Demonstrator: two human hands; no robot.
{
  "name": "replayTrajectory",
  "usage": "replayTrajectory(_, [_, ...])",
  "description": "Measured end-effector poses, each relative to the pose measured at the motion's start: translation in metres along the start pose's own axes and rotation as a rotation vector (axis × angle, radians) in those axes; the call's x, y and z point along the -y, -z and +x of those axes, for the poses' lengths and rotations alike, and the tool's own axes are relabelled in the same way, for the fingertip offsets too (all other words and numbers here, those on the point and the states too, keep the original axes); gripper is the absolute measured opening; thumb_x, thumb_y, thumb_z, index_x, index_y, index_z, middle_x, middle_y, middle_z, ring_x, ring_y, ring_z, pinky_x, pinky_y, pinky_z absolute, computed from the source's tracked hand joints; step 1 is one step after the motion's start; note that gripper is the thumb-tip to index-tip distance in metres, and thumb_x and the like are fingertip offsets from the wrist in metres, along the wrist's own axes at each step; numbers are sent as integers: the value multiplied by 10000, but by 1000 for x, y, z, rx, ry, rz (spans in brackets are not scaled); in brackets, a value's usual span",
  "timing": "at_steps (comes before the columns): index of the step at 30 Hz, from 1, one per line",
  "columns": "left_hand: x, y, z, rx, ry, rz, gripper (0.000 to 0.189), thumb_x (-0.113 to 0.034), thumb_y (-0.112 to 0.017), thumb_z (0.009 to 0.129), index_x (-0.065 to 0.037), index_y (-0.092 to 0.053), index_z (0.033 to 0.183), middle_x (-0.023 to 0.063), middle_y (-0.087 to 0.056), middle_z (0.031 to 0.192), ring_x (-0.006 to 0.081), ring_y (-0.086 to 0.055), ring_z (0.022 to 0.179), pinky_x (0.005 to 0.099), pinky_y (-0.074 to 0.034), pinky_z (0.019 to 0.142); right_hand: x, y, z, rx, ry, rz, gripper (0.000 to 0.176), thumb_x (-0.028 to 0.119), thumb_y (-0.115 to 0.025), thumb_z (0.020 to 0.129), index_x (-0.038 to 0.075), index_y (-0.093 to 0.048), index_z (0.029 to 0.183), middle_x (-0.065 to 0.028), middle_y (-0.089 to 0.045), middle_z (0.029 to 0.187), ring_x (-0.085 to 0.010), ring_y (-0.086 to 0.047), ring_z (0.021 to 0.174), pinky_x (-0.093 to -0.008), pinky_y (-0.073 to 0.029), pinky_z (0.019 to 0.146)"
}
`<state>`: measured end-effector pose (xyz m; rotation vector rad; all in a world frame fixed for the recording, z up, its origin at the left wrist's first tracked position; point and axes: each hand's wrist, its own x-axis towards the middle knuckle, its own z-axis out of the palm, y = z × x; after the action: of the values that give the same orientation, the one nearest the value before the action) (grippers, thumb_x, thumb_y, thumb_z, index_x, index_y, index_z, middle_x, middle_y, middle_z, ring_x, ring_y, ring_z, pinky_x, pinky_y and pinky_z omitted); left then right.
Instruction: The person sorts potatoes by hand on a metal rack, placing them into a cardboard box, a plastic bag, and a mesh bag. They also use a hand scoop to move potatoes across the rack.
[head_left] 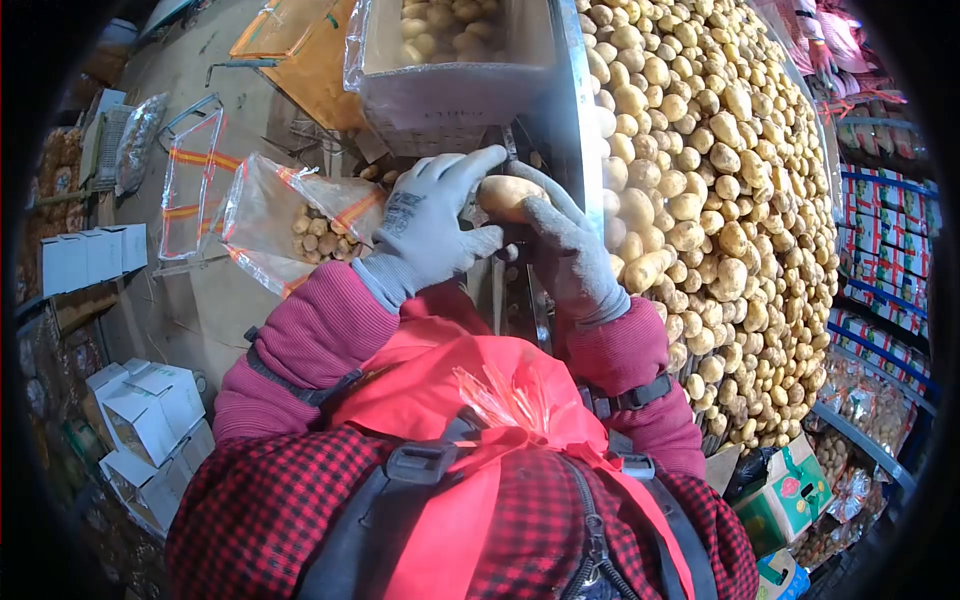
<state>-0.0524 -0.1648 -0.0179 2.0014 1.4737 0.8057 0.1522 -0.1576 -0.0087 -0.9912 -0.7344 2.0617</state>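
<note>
Both my hands wear grey work gloves. Between them is a pale yellow potato (507, 197), gripped from its right side by the fingers of my right hand (572, 245). On the other side my left hand (430, 212) is open, its fingers stretched and its thumb apart from them, near the potato. A lined carton (455, 95) with potatoes inside stands just beyond my hands. To my right spreads a large heap of potatoes (710, 215), bordered by a metal edge (578, 130). Beside my left hand, a clear bag with red and yellow bands (262, 205) holds several small potatoes.
An orange mesh bag (305, 75) and an upright wire-framed bag (193, 185) are at the upper left. White boxes (150, 410) stack at lower left. Lower right has a green carton (785, 495); packed boxes (890, 240) line the right. A person's gloved hand (822, 60) shows upper right.
</note>
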Motion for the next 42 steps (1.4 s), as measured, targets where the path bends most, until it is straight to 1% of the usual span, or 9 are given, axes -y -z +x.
replayTrajectory(3, [6,2,-7,40,153,-180,815,-282,-871,746,-122,-525,1467,169,-664,1264,360,-618,1183,445,-484,1030,4,-7,-3,72,-32,119,561,331,-581,1044,43,-456,1508,-118,-629,1335,-210,-662,1110,-366,-574,863])
replayTrajectory(5, [5,-8,-9,33,177,-647,782,-284,-863,790,-115,-526,1475,175,-669,1290,346,-641,1187,428,-497,1030,0,-5,-2,77,-50,92,538,396,-538,1059,45,-502,1465,-126,-645,1323,-236,-671,1116,-401,-576,883])
replayTrajectory(6, [5,-8,-14,94,147,-614,645,-112,-765,944,-15,-463,1506,99,-611,1350,161,-591,1225,295,-540,1001,-2,2,-1,105,-127,120,534,430,-522,1062,51,-528,1438,-124,-657,1305,-239,-677,1099,-402,-576,877])
replayTrajectory(11, [10,-7,-23,117,311,-824,660,-162,-800,923,-1,-482,1479,95,-645,1289,154,-637,1114,293,-560,939,-1,6,3,186,-318,115,557,508,-470,1069,71,-572,1399,-105,-685,1249,-232,-690,1040,-395,-556,867])
replayTrajectory(16, [30,13,-41,29,314,-731,588,-285,-778,951,-12,-548,1418,72,-676,1209,107,-646,955,269,-548,820,-7,10,8,36,-228,-71,624,488,-538,1021,93,-487,1500,-87,-668,1288,-213,-663,1070,-343,-521,894])
replayTrajectory(19, [35,25,-54,7,477,-943,506,-264,-797,930,-14,-617,1331,79,-692,1208,137,-646,1082,300,-527,962,-17,25,11,38,-231,-117,643,500,-553,1006,104,-477,1507,-92,-659,1308,-222,-659,1068,-364,-514,905])
replayTrajectory(31, [84,41,-120,-262,561,-948,631,68,-655,857,4,-500,1465,129,-627,1326,191,-617,1214,320,-487,1076,-11,13,9,-69,-279,-131,590,480,-516,1047,98,-492,1496,-111,-662,1297,-244,-644,1075,-419,-486,960])
replayTrajectory(38, [71,42,-112,-235,501,-877,553,6,-659,924,2,-500,1454,132,-635,1299,199,-649,1156,334,-534,1019,-15,28,10,60,-205,-145,637,495,-553,1024,93,-468,1511,-117,-651,1328,-258,-656,1119,-405,-510,953])
replayTrajectory(42, [69,39,-112,-188,536,-1216,442,-228,-587,1049,3,-536,1423,126,-671,1224,199,-689,991,328,-575,893,-14,27,12,41,-218,-139,611,481,-559,1019,107,-491,1497,-100,-670,1282,-250,-663,1090,-389,-514,924])
